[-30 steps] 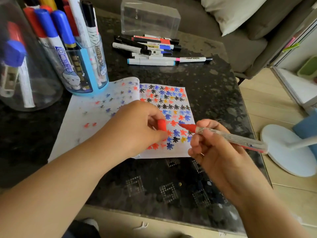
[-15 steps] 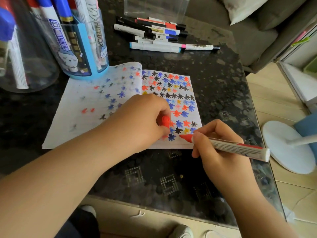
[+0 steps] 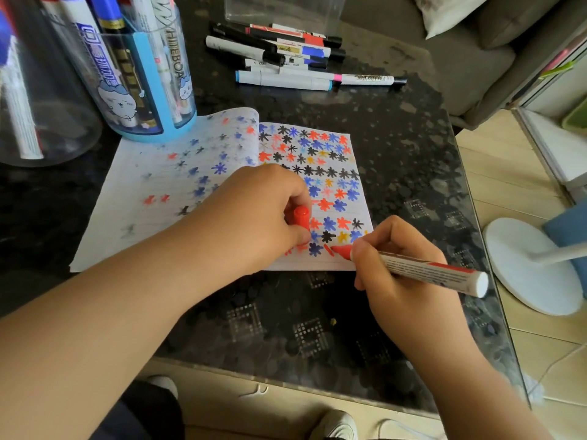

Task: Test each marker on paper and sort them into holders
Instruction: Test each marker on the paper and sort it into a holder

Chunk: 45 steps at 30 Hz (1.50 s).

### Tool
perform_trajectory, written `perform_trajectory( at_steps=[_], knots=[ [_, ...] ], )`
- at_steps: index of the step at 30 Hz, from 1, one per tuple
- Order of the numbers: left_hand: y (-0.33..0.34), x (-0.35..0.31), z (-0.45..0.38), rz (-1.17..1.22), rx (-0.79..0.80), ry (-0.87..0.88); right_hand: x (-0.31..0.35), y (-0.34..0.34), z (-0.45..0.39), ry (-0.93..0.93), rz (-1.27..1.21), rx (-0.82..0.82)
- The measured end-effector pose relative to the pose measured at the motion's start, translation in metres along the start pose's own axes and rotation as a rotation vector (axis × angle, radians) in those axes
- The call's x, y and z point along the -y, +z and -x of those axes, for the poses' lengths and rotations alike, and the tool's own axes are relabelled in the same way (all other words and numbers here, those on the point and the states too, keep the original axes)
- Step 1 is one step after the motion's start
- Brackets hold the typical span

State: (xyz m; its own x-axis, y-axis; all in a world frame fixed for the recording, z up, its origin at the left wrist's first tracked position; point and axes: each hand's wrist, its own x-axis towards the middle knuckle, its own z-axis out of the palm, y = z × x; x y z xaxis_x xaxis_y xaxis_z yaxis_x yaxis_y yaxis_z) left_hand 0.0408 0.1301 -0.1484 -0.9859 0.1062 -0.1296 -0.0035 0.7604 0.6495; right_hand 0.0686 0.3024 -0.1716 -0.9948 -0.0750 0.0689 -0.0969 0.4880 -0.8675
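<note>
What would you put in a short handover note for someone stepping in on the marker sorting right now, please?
Right hand grips the red marker, tip on the paper at its lower edge, a first red stroke just made.
Left hand rests on the paper and holds the red cap.
Done: page is crowded with test marks; the blue holder and clear holder already hold markers.
Left: finish this test, recap, sort it, then work through the loose markers at the table's far side.

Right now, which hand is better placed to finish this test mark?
Right. The right hand grips the red marker with its tip at the paper; the left hand only holds the red cap.
</note>
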Motion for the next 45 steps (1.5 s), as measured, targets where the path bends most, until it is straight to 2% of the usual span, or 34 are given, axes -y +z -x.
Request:
perform_trajectory(
  at_steps=[3,7,15,20,22,27,29,34,41,45],
  knots=[
    [0.001,0.000,0.000,-0.003,-0.010,0.004,0.003,0.000,0.000,-0.015,-0.026,0.047],
    [0.001,0.001,0.001,0.011,-0.022,0.012,0.002,0.001,0.001,-0.021,-0.026,0.008],
    [0.002,0.001,0.001,0.026,-0.042,0.016,0.006,-0.002,0.001,0.012,-0.041,0.060],
    [0.003,0.002,0.001,0.066,-0.050,0.009,0.005,-0.005,0.001,0.052,-0.069,-0.012],
    [-0.002,0.001,0.002,0.187,-0.086,-0.014,0.009,-0.009,0.001,0.071,-0.193,-0.054],
    [-0.020,-0.009,0.007,0.972,-0.010,-0.237,0.032,-0.019,-0.003,-0.034,-0.437,-0.086],
    [-0.025,-0.013,0.013,1.136,0.018,-0.276,0.040,-0.020,-0.004,-0.068,-0.475,-0.085],
    [-0.035,-0.015,0.026,1.214,0.070,-0.233,0.054,-0.016,-0.002,-0.113,-0.553,-0.120],
    [-0.041,-0.013,0.041,1.197,0.135,-0.156,0.073,-0.004,-0.001,-0.071,-0.591,-0.061],
    [-0.040,-0.016,0.054,1.248,0.162,-0.108,0.082,0.011,0.001,-0.061,-0.655,-0.099]
  ],
)
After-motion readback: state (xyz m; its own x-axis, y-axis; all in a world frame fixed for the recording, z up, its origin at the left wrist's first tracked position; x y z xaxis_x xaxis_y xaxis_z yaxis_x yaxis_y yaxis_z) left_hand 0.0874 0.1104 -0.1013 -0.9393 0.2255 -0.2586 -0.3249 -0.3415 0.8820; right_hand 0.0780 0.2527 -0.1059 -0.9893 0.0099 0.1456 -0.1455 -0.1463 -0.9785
